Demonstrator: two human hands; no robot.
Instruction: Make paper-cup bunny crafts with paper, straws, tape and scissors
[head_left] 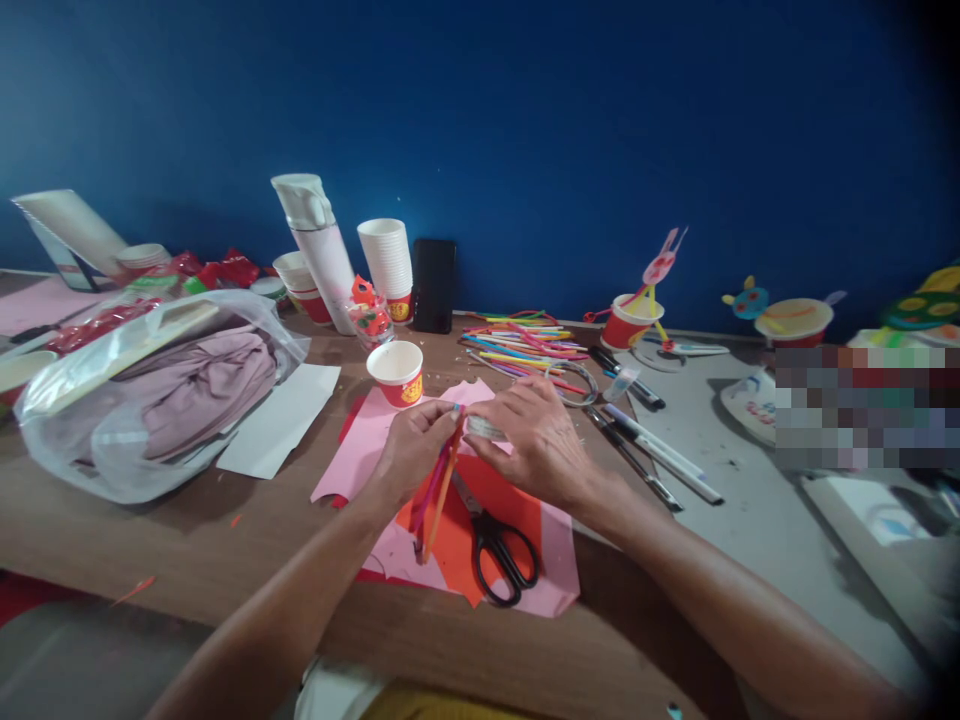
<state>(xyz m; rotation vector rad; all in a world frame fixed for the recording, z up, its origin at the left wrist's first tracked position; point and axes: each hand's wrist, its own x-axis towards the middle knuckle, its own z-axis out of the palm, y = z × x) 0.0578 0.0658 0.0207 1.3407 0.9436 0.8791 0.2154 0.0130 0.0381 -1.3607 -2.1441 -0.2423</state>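
Bare forearms (697,590) came in from the lower corners, above the near edge of the wooden table (247,580). Thumb and fingers of the left hand (412,445) were pinched together on the upper ends of an orange stem (441,500) and a magenta stem (430,492). Both stems slanted down from those fingertips, side by side, over the orange paper (525,490); whether their lower ends touched it could not be told. The right hand (536,435) came close against the same upper ends, its thumb and fingers closed around a small white roll (486,429), partly hidden in the grasp. Just below the hands, black-handled scissors (489,530) lay on the orange paper, which overlapped the pink paper (559,565).

Beyond the left hand, a paper cup (395,375) stood upright, its red band bearing a yellow emblem whose characters were too blurred to read. Similar yellow printing, also illegible, marked the red base of the cup stack (388,262) behind it, beside a white flask (322,260) and a black slab (434,285) leaning on the blue wall (525,150). A heap of coloured stems (525,345) lay beyond the right hand, with pens (664,455) to its right.
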